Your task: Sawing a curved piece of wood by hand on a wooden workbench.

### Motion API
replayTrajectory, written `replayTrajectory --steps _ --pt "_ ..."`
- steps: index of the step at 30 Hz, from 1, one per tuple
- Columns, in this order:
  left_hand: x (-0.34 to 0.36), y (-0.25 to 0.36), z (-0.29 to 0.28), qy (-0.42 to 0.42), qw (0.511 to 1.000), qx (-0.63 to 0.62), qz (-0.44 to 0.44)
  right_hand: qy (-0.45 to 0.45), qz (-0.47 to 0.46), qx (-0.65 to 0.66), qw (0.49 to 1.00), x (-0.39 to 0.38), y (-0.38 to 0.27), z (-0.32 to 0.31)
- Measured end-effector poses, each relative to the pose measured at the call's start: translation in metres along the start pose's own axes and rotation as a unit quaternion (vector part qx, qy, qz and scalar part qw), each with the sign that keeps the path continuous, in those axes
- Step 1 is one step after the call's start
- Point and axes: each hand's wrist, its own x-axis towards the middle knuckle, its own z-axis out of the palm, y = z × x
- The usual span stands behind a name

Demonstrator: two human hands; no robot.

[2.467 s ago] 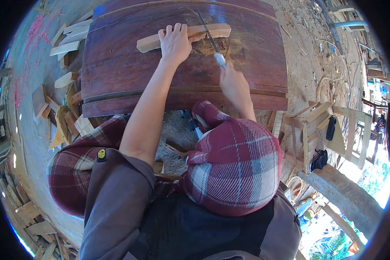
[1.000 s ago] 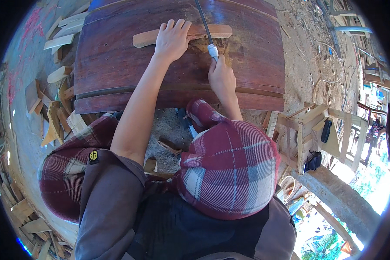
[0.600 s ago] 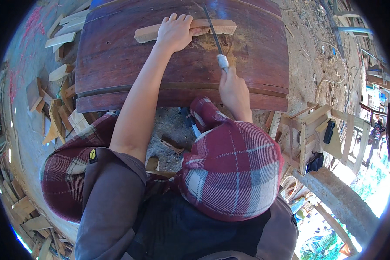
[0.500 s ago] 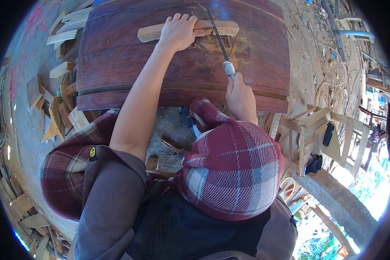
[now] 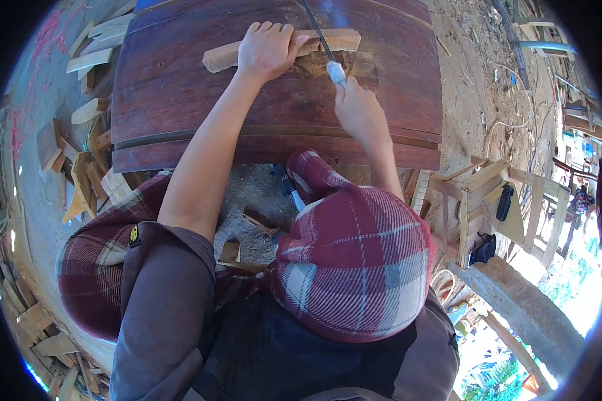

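My left hand [image 5: 266, 52] clamps the wood [image 5: 341, 41], fingers close together and bent over its far edge, tips hidden, thumb lying along the near side. The wood, a pale, squared bar, lies slantwise on the tabletop [image 5: 180, 93], its middle partly under my palm. My right hand [image 5: 362, 113] is closed round the whitish handle of the tool [image 5: 316, 30]; most of those fingers are out of sight beneath. Its narrow, dark shaft crosses the wood, far end cut off above; I can't make out teeth. Yellowish dust [image 5: 318, 65] smears the reddish-brown, worn boards.
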Motion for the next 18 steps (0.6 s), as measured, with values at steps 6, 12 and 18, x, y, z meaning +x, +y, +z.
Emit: replayTrajectory --steps 6,12,18 --pt "0.0 0.01 0.022 0.179 0.982 0.02 -0.061 0.024 0.007 0.018 1.0 0.023 -0.014 0.008" --pt "0.006 0.015 0.028 0.205 0.972 0.04 -0.105 0.038 0.004 0.032 0.999 0.016 -0.01 0.008" --pt "0.01 0.011 0.025 0.129 0.98 0.039 -0.148 0.008 0.031 0.024 0.999 -0.038 0.011 -0.003"
